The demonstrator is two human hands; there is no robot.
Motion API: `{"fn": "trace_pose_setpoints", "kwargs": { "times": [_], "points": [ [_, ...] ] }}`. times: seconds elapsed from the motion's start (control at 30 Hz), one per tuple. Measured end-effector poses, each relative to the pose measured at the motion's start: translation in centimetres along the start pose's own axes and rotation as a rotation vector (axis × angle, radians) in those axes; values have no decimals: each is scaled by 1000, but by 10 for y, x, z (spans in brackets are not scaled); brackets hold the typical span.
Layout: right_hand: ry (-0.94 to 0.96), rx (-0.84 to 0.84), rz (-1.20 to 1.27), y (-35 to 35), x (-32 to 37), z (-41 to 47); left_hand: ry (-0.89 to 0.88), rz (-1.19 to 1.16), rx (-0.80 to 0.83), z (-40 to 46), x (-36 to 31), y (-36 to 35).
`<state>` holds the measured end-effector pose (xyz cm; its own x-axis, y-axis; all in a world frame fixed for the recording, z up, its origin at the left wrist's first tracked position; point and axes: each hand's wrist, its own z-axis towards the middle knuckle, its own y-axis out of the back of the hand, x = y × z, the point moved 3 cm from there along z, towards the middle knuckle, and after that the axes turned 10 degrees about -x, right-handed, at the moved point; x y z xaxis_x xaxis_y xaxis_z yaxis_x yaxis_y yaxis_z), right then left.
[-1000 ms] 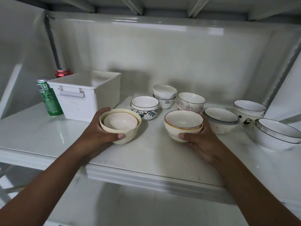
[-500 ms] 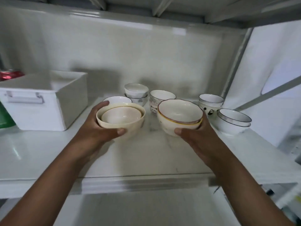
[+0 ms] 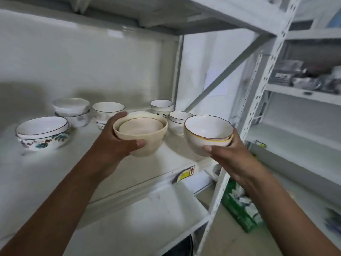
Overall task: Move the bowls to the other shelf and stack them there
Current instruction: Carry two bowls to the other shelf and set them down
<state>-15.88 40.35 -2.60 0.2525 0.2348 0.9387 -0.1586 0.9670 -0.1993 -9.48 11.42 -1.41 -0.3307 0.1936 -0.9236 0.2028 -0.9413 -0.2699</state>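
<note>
Above the front edge of the white shelf [image 3: 129, 174], I have both hands loaded and lifted clear of the board. My left hand [image 3: 110, 145] grips a cream bowl pair [image 3: 142, 139], a smaller pinkish bowl nested inside a matte, thick-walled one, with the thumb hooked across the near wall and the fingers wrapped round the far side. My right hand [image 3: 227, 154] cups a white bowl pair [image 3: 208, 133] from beneath, thumb pressed on the near wall and fingers curled behind; the top bowl is glossy with a wavy, dark-lined rim, and a yellow band shows on the one under it. That pair hangs just past the right end of the shelf, near the perforated upright [image 3: 258, 100]. I judge this the carrying step: the bowls are off the shelf and heading for the other shelf unit [image 3: 295, 137] beyond that upright. The next move calls for swinging both loads round the upright without clipping it, keeping the nested bowls level so the inner ones do not slide or chatter. Glazed ceramic is slick and brittle, so I would set them down softly. Left on the shelf are more stacks: a floral bowl stack [image 3: 42, 133] towards its left end, and dark-rimmed white bowls [image 3: 162, 107] at the back.
</note>
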Motion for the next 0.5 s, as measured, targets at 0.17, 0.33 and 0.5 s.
{"fn": "trace_pose_setpoints", "kwargs": {
  "times": [0.17,0.33,0.5],
  "points": [
    [10,-140,3,62,12,-26,29,-53,90,4,8,-55],
    [34,-242,3,114,22,-52,50,-75,206,0,15,-116],
    [35,-316,-32,168,35,-76,68,-87,294,-7,28,-182]
  ]
}}
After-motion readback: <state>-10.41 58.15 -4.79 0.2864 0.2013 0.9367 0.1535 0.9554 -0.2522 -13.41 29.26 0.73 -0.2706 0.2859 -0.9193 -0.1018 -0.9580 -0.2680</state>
